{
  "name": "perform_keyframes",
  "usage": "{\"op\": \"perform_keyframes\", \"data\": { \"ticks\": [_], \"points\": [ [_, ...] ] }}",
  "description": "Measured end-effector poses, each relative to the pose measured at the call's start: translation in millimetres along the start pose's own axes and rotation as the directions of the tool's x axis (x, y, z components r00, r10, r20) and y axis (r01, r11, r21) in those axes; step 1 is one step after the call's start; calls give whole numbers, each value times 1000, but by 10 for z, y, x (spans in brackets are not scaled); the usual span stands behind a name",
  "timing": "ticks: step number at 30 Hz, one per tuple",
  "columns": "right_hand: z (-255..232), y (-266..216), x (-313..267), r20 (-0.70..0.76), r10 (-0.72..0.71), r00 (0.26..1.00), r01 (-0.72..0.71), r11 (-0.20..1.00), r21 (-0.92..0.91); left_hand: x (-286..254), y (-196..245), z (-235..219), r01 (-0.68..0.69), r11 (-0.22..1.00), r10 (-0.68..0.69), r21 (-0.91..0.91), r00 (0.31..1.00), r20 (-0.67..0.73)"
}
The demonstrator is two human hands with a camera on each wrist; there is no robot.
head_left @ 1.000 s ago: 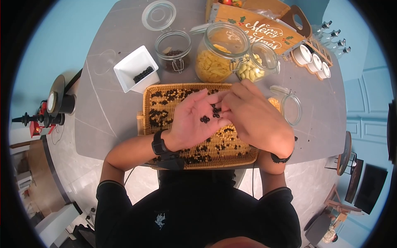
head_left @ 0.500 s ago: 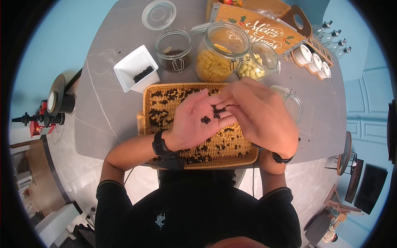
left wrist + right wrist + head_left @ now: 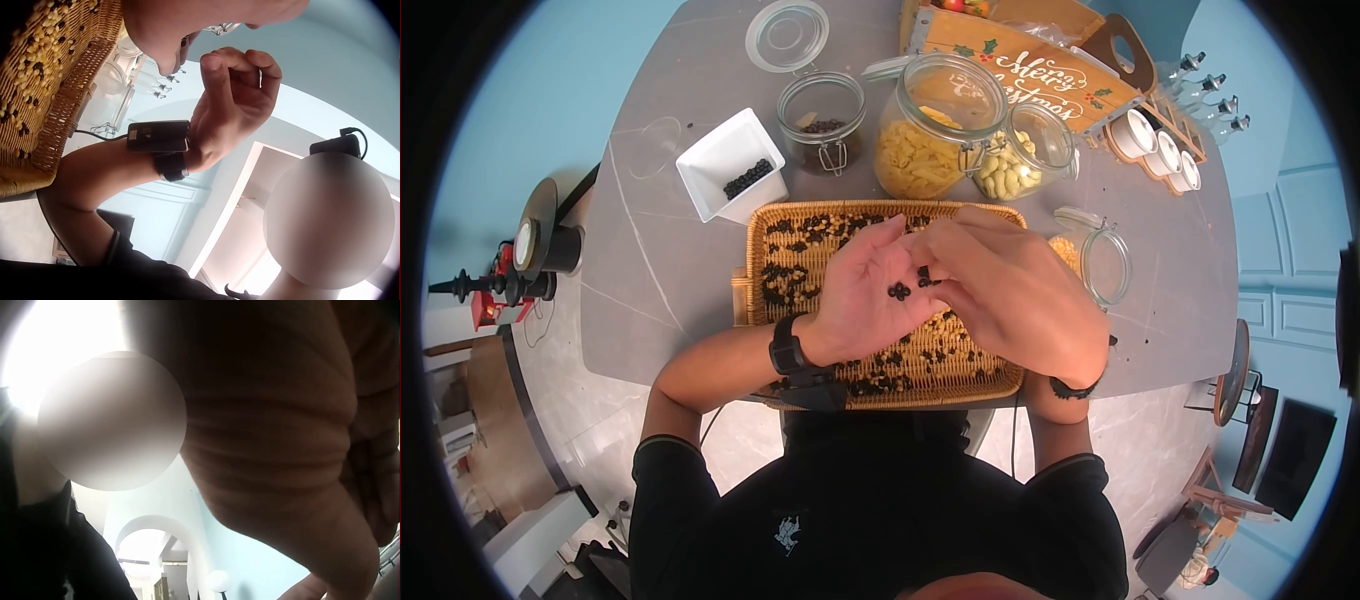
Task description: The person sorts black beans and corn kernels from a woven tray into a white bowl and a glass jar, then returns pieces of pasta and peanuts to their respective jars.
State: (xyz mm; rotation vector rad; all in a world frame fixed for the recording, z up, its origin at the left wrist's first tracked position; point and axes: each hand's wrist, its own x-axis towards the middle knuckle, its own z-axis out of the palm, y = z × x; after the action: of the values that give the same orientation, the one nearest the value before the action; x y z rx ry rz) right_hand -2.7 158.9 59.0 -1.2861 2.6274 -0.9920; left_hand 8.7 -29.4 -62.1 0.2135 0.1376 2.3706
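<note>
My left hand (image 3: 862, 295) lies palm up over the wicker basket (image 3: 752, 250) with a few small black beans (image 3: 899, 291) on its palm and fingers. Bent over those fingers, my right hand (image 3: 1025, 300) has its fingertips right at the beans, and its back hides part of them. From the left wrist view, the right hand's fingers (image 3: 269, 69) are curled toward the thumb; I cannot tell whether a bean is between them. Yellow kernels and black beans (image 3: 37, 62) lie mixed over the basket's floor.
Behind the basket stand a white tub (image 3: 705, 170) holding black beans, a jar of dark beans (image 3: 825, 155), a large jar of yellow pasta (image 3: 920, 160) and a jar of pale beans (image 3: 1010, 170). Further right are a tipped jar (image 3: 1108, 265), a wooden crate (image 3: 1040, 65) and several white cups (image 3: 1135, 132).
My right hand shifted right and back, then returned left over the left fingers, covering more of the beans. Fewer beans show near the left fingertips. The left hand has stayed nearly still.
</note>
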Motion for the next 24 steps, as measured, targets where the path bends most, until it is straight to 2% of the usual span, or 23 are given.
{"op": "perform_keyframes", "data": {
  "ticks": [2, 5, 8, 11, 14, 17, 20, 23, 24],
  "points": [
    [20, 14, 4, 5, -16, 1000, 16, 1000, -21, 5, -14, 36, -25, 1000, 25, 11, 999, -34],
    [57, 9, 31, 34, -16, 999, 18, 997, -69, -29, -18, 41, -23, 1000, 19, -20, 985, -170],
    [44, 42, 10, 6, -9, 1000, 10, 990, -142, -7, -15, -21, -11, 999, 9, -41, 998, -64],
    [-36, 38, -18, -133, 7, 991, -26, 989, -144, 46, -20, 133, -14, 995, 6, -100, 997, -77],
    [-142, -5, -66, -196, 26, 980, -62, 982, -180, 66, -13, 176, 8, 998, -12, -61, 998, -63],
    [-204, -48, -98, -246, 30, 969, -77, 980, -185, 66, -14, 212, -2, 997, 11, 72, 991, -133],
    [-230, -68, -106, -244, 27, 969, -71, 982, -177, 60, -8, 201, 0, 992, 22, 125, 985, -174],
    [-237, -54, -110, -221, 30, 975, -70, 982, -176, 50, 25, 115, -5, 997, 8, 71, 999, -49],
    [-239, -49, -113, -224, 36, 974, -79, 980, -183, 45, 12, 140, -24, 967, 42, 252, 997, -66]
  ]
}}
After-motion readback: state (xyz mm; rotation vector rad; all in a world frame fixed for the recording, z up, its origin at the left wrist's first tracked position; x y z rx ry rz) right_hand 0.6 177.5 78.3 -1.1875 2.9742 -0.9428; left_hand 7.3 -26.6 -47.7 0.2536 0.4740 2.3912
